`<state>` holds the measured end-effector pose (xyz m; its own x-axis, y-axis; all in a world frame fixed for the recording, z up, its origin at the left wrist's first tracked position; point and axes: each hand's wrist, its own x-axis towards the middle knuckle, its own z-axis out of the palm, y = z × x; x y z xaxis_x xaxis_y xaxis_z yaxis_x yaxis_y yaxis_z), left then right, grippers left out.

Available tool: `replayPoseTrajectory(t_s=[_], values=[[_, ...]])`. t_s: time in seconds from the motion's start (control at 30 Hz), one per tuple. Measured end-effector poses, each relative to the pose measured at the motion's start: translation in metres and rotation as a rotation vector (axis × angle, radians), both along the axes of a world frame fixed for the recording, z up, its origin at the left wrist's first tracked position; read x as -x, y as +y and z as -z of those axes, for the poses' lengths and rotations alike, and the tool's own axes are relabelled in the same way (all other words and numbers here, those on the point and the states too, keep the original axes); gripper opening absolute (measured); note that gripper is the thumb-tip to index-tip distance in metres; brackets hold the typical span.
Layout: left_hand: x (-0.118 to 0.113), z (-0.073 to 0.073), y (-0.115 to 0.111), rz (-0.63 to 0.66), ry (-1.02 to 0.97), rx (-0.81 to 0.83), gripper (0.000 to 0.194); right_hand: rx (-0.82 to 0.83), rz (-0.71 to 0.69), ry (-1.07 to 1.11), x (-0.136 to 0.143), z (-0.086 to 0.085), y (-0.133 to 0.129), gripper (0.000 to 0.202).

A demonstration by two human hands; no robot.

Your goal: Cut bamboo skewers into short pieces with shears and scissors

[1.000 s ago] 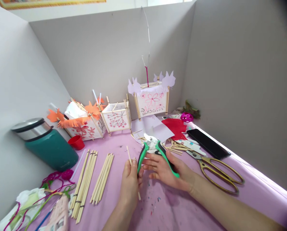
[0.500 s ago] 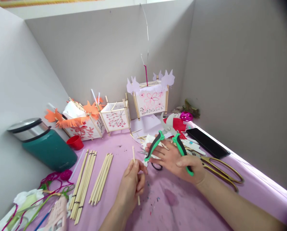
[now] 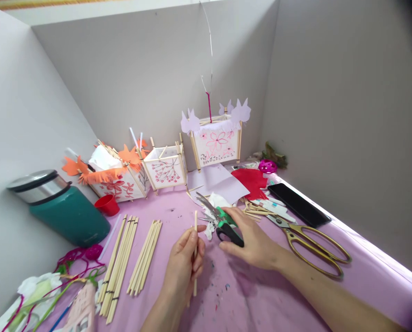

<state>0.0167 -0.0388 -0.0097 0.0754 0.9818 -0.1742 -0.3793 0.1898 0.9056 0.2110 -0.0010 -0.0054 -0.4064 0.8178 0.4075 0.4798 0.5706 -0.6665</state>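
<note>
My left hand (image 3: 187, 253) is closed around a thin wooden stick (image 3: 195, 221), which stands nearly upright in the fingers. To its right, my right hand (image 3: 252, 237) is around the green and black handles of a pair of pruning shears (image 3: 223, 219). The shears' metal blades point up and left, away from me, over crumpled white paper. My fingers partly cover the handles. Left of my left hand lie a short bundle of wooden sticks (image 3: 145, 258) and a longer bundle (image 3: 119, 267) with dark bands.
Gold-handled scissors (image 3: 313, 244) and a black phone (image 3: 297, 205) lie at the right. Behind stand a purple-trimmed lantern (image 3: 216, 143), a smaller lantern (image 3: 166, 168) and an orange-trimmed one (image 3: 117, 186). A teal flask (image 3: 67, 212) and a red cup (image 3: 107, 205) are at the left.
My right hand has turned from palm up, with the shears spread across it, to palm down over the handles. The shears are lower, with blades angled left. My left hand still holds the stick.
</note>
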Motion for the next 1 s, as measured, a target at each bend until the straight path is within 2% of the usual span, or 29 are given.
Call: replayPoseTrajectory(t_s=[0.2, 0.57, 0.73, 1.0], values=[[0.002, 0.003, 0.002, -0.044, -0.009, 0.027, 0.047, -0.127, 0.048, -0.226, 0.001, 0.013, 0.005, 0.080], [0.000, -0.001, 0.002, -0.108, -0.004, 0.080, 0.061, -0.219, 0.058, -0.254, 0.004, 0.016, 0.001, 0.073], [-0.001, 0.001, 0.003, -0.123, -0.008, 0.110, 0.057, -0.217, 0.093, -0.285, 0.007, 0.018, -0.002, 0.064], [-0.001, 0.001, 0.004, -0.128, -0.068, 0.126, 0.052, -0.234, 0.133, -0.334, 0.009, 0.022, -0.001, 0.071]])
